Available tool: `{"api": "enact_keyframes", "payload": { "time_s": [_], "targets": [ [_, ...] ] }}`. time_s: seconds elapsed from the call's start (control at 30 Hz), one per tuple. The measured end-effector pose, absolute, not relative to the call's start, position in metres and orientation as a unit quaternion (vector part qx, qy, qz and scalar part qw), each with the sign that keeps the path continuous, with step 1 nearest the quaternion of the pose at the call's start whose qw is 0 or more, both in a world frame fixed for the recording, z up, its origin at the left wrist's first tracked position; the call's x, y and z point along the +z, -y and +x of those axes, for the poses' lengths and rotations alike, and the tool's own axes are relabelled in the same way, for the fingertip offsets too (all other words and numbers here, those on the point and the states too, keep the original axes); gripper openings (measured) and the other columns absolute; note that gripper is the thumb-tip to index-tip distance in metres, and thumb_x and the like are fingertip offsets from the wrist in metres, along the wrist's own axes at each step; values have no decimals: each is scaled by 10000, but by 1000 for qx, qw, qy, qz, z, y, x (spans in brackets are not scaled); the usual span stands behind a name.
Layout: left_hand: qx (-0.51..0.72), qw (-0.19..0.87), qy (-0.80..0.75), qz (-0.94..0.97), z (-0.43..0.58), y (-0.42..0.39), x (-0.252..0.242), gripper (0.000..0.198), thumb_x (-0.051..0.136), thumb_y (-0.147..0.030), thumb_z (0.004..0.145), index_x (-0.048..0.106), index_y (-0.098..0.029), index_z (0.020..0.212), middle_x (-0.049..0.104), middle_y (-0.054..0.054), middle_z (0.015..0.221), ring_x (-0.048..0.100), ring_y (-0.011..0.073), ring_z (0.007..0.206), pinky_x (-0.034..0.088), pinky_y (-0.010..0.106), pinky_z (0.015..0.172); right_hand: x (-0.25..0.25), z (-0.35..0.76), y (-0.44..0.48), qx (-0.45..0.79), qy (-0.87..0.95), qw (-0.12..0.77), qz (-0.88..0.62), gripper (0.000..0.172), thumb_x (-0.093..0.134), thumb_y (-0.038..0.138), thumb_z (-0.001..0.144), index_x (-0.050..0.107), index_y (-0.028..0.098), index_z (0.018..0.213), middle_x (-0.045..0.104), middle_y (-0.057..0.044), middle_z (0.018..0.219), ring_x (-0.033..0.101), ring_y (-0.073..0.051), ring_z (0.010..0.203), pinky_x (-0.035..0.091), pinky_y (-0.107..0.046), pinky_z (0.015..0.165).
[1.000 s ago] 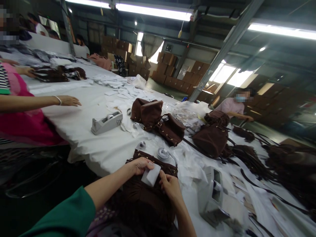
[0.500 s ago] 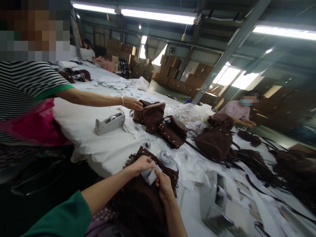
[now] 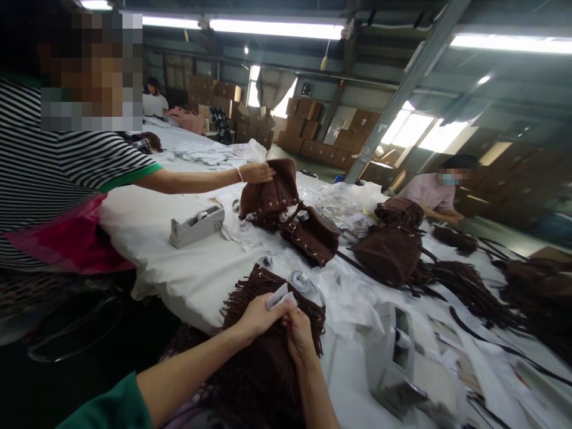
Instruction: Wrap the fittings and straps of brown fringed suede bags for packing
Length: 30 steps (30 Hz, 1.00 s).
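Right in front of me lies a dark brown fringed bag (image 3: 263,283) with metal eyelets, at the near edge of the white-covered table (image 3: 179,280). Over it, my left hand (image 3: 261,313) is closed on a folded piece of white paper (image 3: 280,297). My right hand (image 3: 298,328) pinches at the same paper, its fingertips meeting those of the left. Just beyond my hands, a small roll of pale strip (image 3: 300,282) rests by the bag. The lower part of the bag is partly hidden by my forearms.
A co-worker's hand (image 3: 258,173) holds up the flap of another brown bag (image 3: 268,196) at the left. Grey tape dispensers (image 3: 196,226) stand left and right of me. More brown bags (image 3: 388,253) with straps lie rightward; another person (image 3: 431,190) sits beyond.
My hands have drawn together, and the white paper is now folded more narrowly between them. The co-worker's hand has risen, lifting the other bag's flap.
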State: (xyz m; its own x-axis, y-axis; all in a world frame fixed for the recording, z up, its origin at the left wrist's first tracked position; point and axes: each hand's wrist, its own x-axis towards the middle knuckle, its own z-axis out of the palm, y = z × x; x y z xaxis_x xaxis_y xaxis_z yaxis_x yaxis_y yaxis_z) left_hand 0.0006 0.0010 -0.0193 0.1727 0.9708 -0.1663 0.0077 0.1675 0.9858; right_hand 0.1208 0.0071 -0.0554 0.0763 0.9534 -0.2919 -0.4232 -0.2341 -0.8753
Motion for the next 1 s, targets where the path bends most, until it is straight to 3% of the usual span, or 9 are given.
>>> {"api": "enact_keyframes", "payload": {
  "time_s": [0.1,0.23,0.57,0.7,0.87,1.0],
  "targets": [
    [404,645,-488,427,6,-3,-24,518,593,-486,787,587,-140,1172,646,28,671,563,125,504,431,216,468,-57,121,-7,627,270,545,-486,463,808,510,529,497,173,595,447,81,452,380,-49,384,336,-192,376],
    [408,672,-508,353,9,-9,-28,546,625,-465,769,592,-110,1183,621,20,623,540,103,437,434,213,430,-57,123,-9,629,263,535,-499,454,822,490,508,519,161,592,488,65,452,423,-59,385,370,-196,390],
    [456,567,-509,459,12,-3,-48,542,550,-404,813,562,-97,1260,530,-27,479,429,90,361,324,193,354,-57,112,-17,591,222,540,-557,278,716,372,642,565,144,592,463,66,400,391,-57,326,318,-176,312],
    [446,504,-532,514,10,6,-51,484,515,-399,845,584,-138,1247,598,3,575,448,102,426,373,212,439,-58,109,-20,582,199,538,-577,272,714,321,629,525,153,527,449,62,362,374,-55,304,290,-171,293],
    [419,425,-491,635,3,11,-59,314,502,-320,866,681,-193,1091,696,69,917,593,162,662,457,240,665,-57,115,-20,611,176,526,-565,209,703,242,584,534,140,515,483,48,378,381,-48,314,260,-157,296],
    [382,391,-447,708,-4,13,-55,268,471,-286,885,693,-203,1009,698,85,943,626,201,873,432,259,846,-59,119,-18,628,169,524,-550,175,715,214,558,569,122,529,499,45,390,386,-45,327,254,-153,305]
  ]
}}
